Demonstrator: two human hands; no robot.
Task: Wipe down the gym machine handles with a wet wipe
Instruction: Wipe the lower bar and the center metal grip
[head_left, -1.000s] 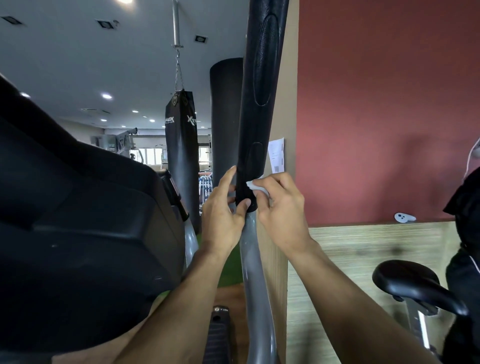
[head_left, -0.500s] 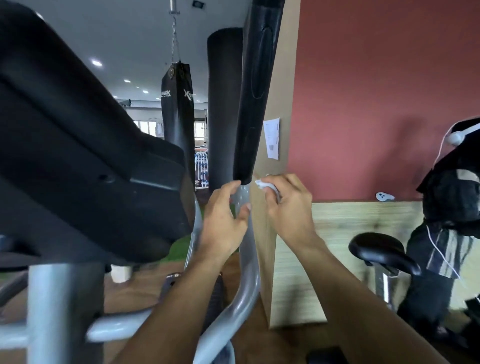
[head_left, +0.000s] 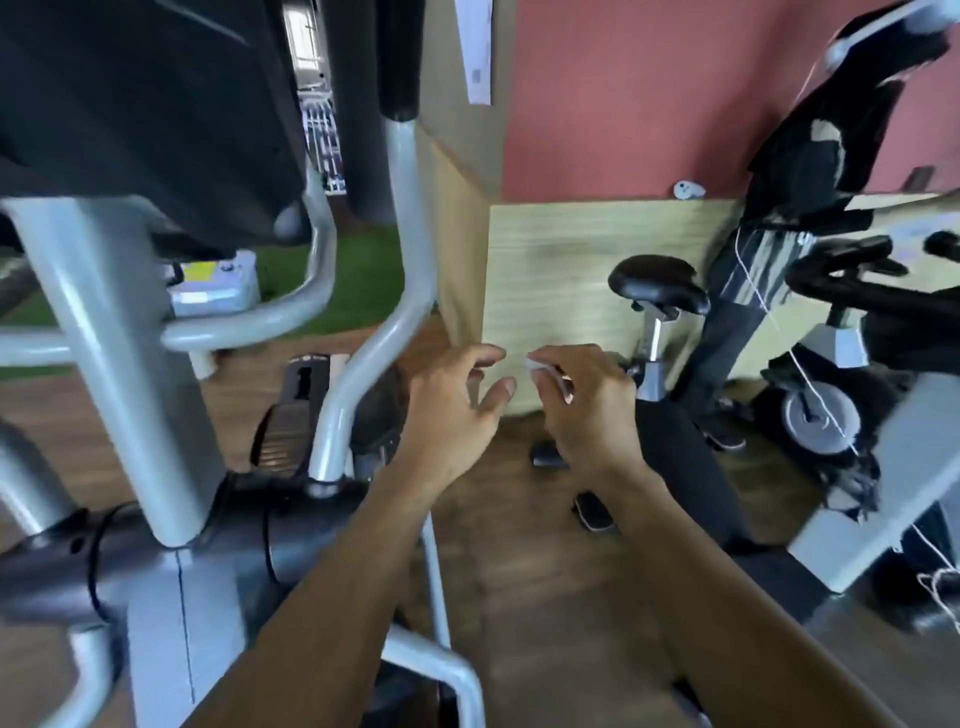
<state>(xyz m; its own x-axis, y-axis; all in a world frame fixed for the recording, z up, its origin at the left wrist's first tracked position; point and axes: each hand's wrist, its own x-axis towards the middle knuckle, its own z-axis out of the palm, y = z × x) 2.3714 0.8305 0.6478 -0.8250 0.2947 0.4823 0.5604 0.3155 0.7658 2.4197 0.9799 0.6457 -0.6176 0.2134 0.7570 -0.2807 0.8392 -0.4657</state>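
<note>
1. My left hand (head_left: 457, 410) hangs in the air with its fingers spread and loosely bent, holding nothing and touching nothing.
2. My right hand (head_left: 587, 410) is just beside it, thumb and fingers pinching a small white wet wipe (head_left: 545, 370) that pokes out at the fingertips.
3. Both hands are out in front of me over the wooden floor (head_left: 545, 571), clear of the machine.
4. The grey handle bar (head_left: 402, 249) of the machine stands to the left of my left hand, curving upward, well apart from the wipe.
5. Its black grip (head_left: 397, 62) sits at the top of the bar, near the upper edge of the view, far above my hands.
6. The machine's dark console (head_left: 145, 104) fills the upper left, with grey frame tubes below it.
7. Behind my hands is a light wood-panelled wall (head_left: 561, 260) with red wall (head_left: 623, 93) above.
8. An exercise bike's black saddle (head_left: 657, 283) stands to the right, and a person in dark clothes (head_left: 810, 156) is beside it; the view is blurred.
</note>
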